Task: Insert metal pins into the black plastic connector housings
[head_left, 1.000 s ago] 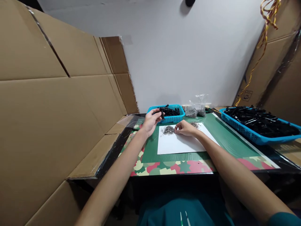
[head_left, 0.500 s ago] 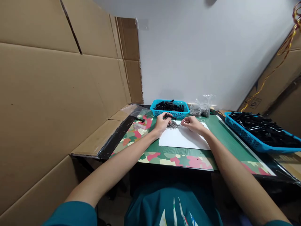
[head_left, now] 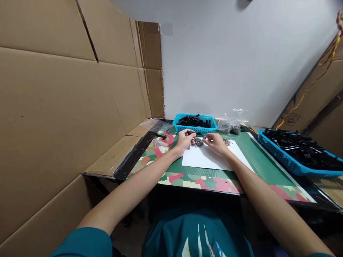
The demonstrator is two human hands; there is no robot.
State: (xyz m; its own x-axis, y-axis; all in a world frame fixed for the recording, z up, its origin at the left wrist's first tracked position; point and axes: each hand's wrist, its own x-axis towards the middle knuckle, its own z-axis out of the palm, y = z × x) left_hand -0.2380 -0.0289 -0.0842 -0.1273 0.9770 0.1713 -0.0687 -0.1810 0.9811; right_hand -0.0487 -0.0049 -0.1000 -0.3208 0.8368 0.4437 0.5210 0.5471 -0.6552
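Note:
My left hand (head_left: 184,140) is closed around a small black part (head_left: 190,133), mostly hidden by the fingers, above the left side of a white sheet (head_left: 207,160). Just right of those fingers lies a pile of tiny metal pieces (head_left: 198,142). My right hand (head_left: 216,143) hovers at the other side of this pile, thumb and forefinger pinched together. Whatever is between those fingertips is too small to make out. A second little pile of metal pieces (head_left: 227,141) shows behind the right hand.
Behind the hands stands a blue basket (head_left: 197,130) of black parts. A larger blue basket (head_left: 288,161), heaped with similar parts, is at the right. Clear bags (head_left: 229,127) of small pieces lean near the wall. Cardboard (head_left: 53,107) walls the left side.
My right hand has moved left, closer to the left hand, uncovering the second pile. The left hand keeps the black part and stays nearly in place. The view has shifted slightly.

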